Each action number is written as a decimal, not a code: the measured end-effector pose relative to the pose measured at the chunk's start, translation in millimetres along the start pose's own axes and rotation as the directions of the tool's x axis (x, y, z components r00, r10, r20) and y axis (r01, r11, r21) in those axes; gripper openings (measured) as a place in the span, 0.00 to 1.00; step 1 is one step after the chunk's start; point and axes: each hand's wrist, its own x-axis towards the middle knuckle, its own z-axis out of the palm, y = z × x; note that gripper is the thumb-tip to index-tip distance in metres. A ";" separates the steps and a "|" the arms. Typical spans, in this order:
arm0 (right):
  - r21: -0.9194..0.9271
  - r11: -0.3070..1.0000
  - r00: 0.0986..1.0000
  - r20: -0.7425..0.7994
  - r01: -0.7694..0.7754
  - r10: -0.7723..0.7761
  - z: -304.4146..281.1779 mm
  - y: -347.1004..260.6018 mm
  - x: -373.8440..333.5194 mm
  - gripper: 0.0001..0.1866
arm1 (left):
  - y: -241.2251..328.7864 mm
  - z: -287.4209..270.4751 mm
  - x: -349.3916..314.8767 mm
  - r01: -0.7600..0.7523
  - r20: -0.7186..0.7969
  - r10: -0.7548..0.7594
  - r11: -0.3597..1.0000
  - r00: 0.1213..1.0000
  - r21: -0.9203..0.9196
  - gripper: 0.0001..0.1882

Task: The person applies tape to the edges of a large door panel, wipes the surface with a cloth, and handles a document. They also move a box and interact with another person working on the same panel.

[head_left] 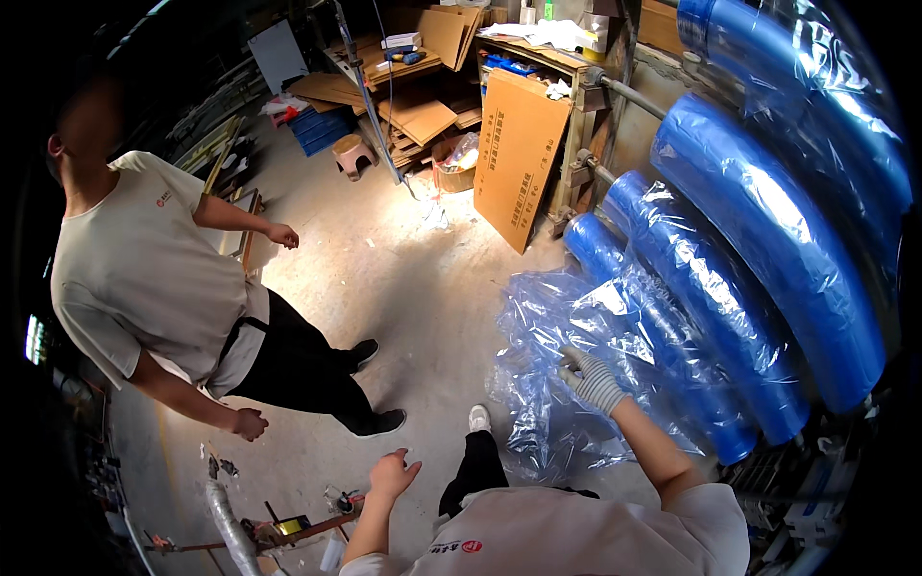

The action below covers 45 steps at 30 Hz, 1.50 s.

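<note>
My right hand (597,383), in a pale striped work glove, reaches out over crumpled clear plastic film (538,384). Its fingers are apart, and I cannot tell whether they touch the film. The loose film spreads over the floor beside the lowest roll of blue film (663,336). My left hand (392,474) is bare and holds nothing; its thumb stands away from the fingers. It hangs low on the left of my body, apart from the film.
Larger blue film rolls (768,250) lie on a rack at right. Ahead, a cardboard sheet (519,154) leans against a cluttered workbench (538,53). A co-worker (173,259) stands at left. A brown stool (353,154) and a wrapped pole (230,528) are further obstacles.
</note>
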 end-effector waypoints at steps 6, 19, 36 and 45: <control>-0.288 0.954 0.953 -0.302 -0.079 -0.013 -63.2 -17.1 147.4 0.26 | 15.6 -72.6 153.5 -0.129 -0.103 0.124 0.990 0.987 -0.049 0.21; -0.212 0.947 0.860 -0.498 -0.242 0.108 -176.0 -21.3 455.2 0.33 | 94.9 -130.1 350.1 -0.193 0.002 0.194 0.978 0.981 -0.075 0.22; -0.485 0.657 0.647 -0.763 -0.577 0.004 -478.8 67.9 1078.1 0.41 | 208.4 -150.8 608.4 0.204 0.044 -0.199 0.951 0.979 -0.234 0.19; -0.566 0.612 0.700 -0.714 -0.552 -0.029 -524.0 126.0 1160.9 0.17 | 239.2 -151.2 613.4 0.290 0.091 -0.276 0.929 0.957 -0.228 0.15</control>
